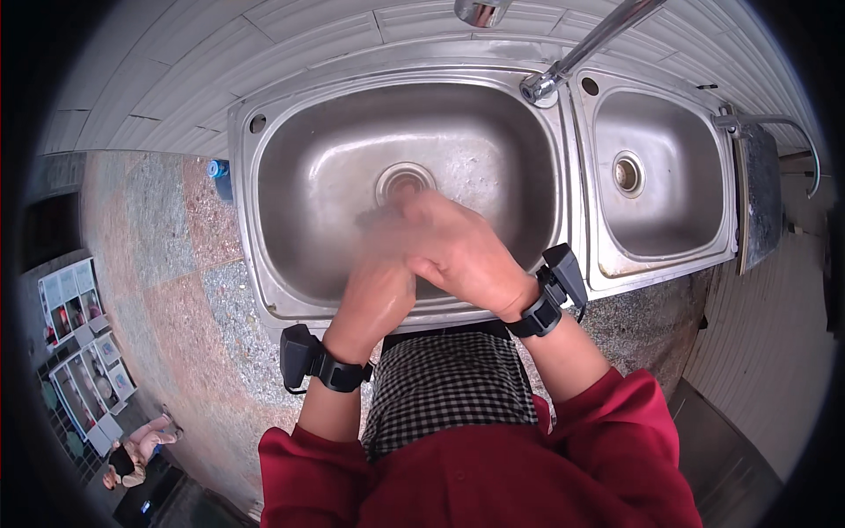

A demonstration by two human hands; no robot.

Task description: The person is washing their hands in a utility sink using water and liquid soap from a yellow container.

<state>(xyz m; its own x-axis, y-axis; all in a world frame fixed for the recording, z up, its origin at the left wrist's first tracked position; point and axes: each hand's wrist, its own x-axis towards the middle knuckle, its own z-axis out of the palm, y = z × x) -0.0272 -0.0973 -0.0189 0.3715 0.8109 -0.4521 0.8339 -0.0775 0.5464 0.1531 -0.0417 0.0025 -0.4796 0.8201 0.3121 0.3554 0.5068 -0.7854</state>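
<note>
Both my hands are together above the large steel sink basin (290, 167), in front of its round drain (406, 182). My left hand (380, 251) comes up from the left, its fingers smeared by motion. Lying across it and touching it is my right hand (466, 255); its thumb shows beside the left hand, while its fingers blur into the left ones. No tool or other object shows between the hands. The skin of my left hand looks wet. Each wrist wears a black strap with a box-shaped device, the left one (321, 361) and the right one (550, 295).
A chrome faucet (563, 70) rises behind the basin's right corner. To the right is a smaller sink (660, 224) with its own drain and a thin curved tap (783, 123). A blue bottle (219, 176) stands left of the basin. Another person (132, 462) is far off at lower left.
</note>
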